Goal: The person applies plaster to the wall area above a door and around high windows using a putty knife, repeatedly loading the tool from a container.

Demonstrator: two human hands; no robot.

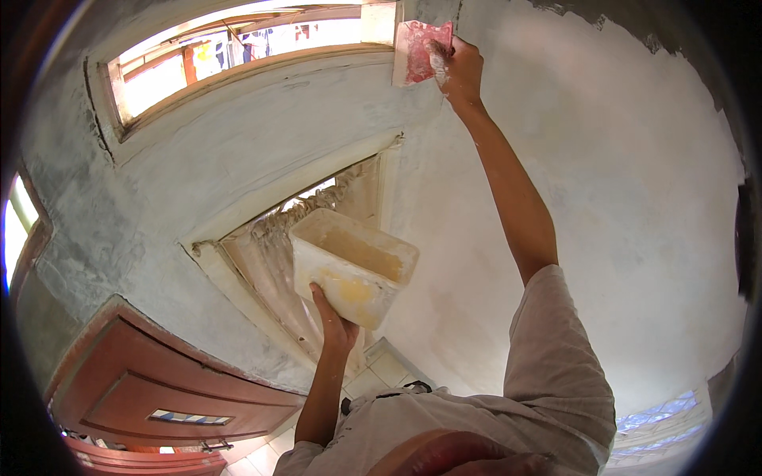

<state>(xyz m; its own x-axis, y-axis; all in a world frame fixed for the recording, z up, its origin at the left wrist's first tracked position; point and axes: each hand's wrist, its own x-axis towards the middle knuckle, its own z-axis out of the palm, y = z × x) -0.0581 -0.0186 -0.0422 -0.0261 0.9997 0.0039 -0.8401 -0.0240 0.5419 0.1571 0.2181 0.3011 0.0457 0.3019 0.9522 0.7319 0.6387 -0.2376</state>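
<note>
High up, my right hand (460, 70) grips a red putty scraper (422, 52) smeared with white filler. The scraper's flat blade lies against the wall beside the right end of the upper window frame. White paste coats some of my right fingers. Lower down, my left hand (334, 321) holds a whitish rectangular plastic tub (347, 278) from below, its thumb on the near side. The tub is tilted, its open top facing up, with pale residue on the inner walls; how much it holds I cannot tell.
Pale plastered wall (603, 182) spreads to the right, with a darker unfinished edge above. A window opening (238, 59) runs along the upper left. Behind the tub hangs a curtain (274, 254) in a second window. A reddish-brown door (151, 381) stands lower left, near floor tiles (385, 369).
</note>
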